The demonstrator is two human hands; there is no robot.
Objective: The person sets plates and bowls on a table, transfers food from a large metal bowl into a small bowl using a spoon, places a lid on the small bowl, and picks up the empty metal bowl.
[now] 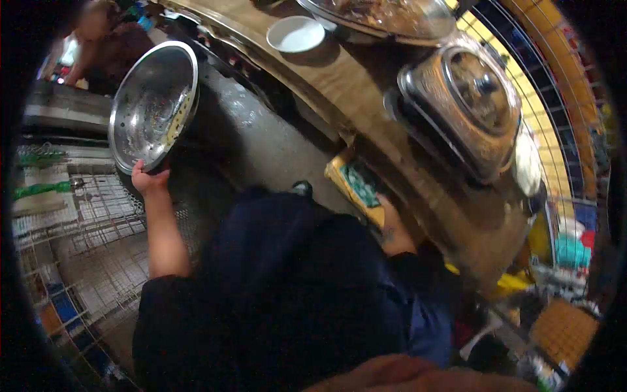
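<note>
My left hand (150,179) grips the near rim of a large steel bowl (145,98), which is tilted so that its inside faces me. Bits of residue and a speckled yellowish strip (175,125) show inside it; what the strip is I cannot make out. On the other side, my right hand (390,214) is closed at the near end of a yellow-edged box (337,171) with a green patterned face, beside the table's edge. Most of the right fingers are hidden or blurred.
A brown-covered table (366,98) runs along the right, bearing a white bowl (296,34), a wide food pan (385,16) and a lidded chafing dish (464,111). Wire racks (98,228) stand at left. Wire mesh lines the far right. Another person (98,39) is at upper left.
</note>
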